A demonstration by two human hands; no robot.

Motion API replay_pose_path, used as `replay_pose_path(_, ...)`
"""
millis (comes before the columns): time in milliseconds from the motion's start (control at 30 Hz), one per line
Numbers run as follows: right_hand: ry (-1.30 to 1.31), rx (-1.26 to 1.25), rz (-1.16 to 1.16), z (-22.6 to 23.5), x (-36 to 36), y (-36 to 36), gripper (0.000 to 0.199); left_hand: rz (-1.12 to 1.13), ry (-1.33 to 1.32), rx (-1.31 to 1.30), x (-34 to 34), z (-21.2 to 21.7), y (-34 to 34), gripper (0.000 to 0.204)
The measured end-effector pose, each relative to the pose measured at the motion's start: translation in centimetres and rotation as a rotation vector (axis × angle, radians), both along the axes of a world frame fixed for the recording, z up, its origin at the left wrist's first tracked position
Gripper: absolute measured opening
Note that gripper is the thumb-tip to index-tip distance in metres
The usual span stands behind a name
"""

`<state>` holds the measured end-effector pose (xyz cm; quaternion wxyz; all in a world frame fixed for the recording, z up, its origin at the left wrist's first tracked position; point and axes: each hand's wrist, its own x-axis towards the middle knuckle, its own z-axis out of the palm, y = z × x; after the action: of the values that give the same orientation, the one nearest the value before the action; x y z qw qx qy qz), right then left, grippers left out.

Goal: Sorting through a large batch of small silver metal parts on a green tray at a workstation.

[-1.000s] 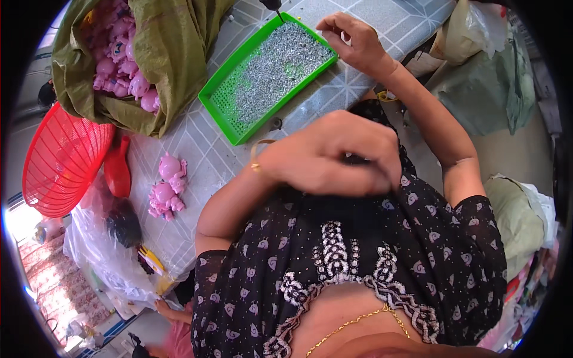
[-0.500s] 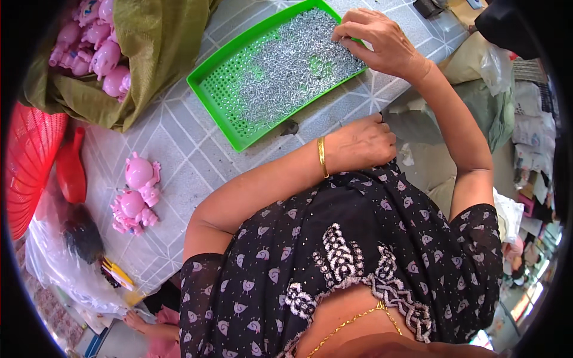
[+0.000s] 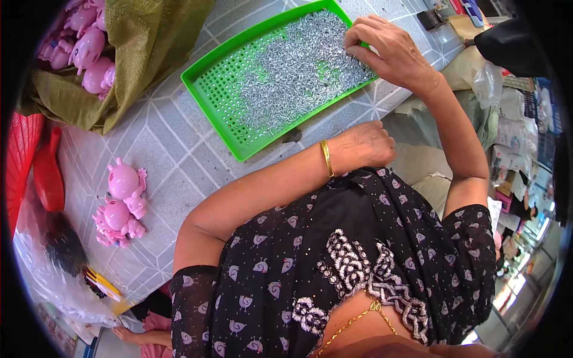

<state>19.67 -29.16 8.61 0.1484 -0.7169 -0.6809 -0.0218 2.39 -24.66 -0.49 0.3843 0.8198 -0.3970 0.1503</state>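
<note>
A shallow green plastic tray (image 3: 210,98) with a perforated bottom lies on the table, holding a spread of small silvery screw-like metal pieces (image 3: 286,71). My right hand (image 3: 391,52) is at the tray's right end, fingers curled and thumb bent toward the fingertips among the pieces. Whatever is pinched there is too small to make out. Close to my body, below the tray, my left hand (image 3: 365,145) is closed in a fist with its back up; its fingertips and anything inside are hidden. A gold bangle circles the left wrist.
Pink plastic toy figures (image 3: 122,206) stand on the grey patterned table (image 3: 179,197); several more fill an olive sack (image 3: 143,53) at upper left. Left edge: a red basket (image 3: 21,161), a red-handled object (image 3: 49,173), clear plastic bags and yellow tools. Another person's arm (image 3: 140,337) shows at lower left.
The view has shifted slightly, moving the tray and toys in the picture. My right hand stays at the tray's right end, fingers still curled; the left fist remains near my body.
</note>
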Motion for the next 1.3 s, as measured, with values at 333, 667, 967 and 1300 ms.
replay_pose_path(333, 0.474, 0.027, -0.307, 0.6, -2.0, -0.7, 0.015, -0.050, 0.048, -0.069, 0.3, 0.3, 0.7, 0.012)
replay_pose_path(667, 1.520, -0.054, -0.509, 1.4, -0.2, -2.1, 0.020, -0.045, 0.049, -0.060, 0.3, 0.2, 0.5, 0.011)
replay_pose_path(967, 1.571, 0.315, -0.068, -3.9, 7.7, -5.5, 0.025, -0.040, 0.033, -0.038, 0.4, 0.0, 0.0, 0.009)
replay_pose_path(1300, 0.307, 0.034, -0.286, 1.4, -3.4, -1.4, 0.010, -0.033, 0.068, -0.074, 0.2, 0.0, 0.8, 0.013)
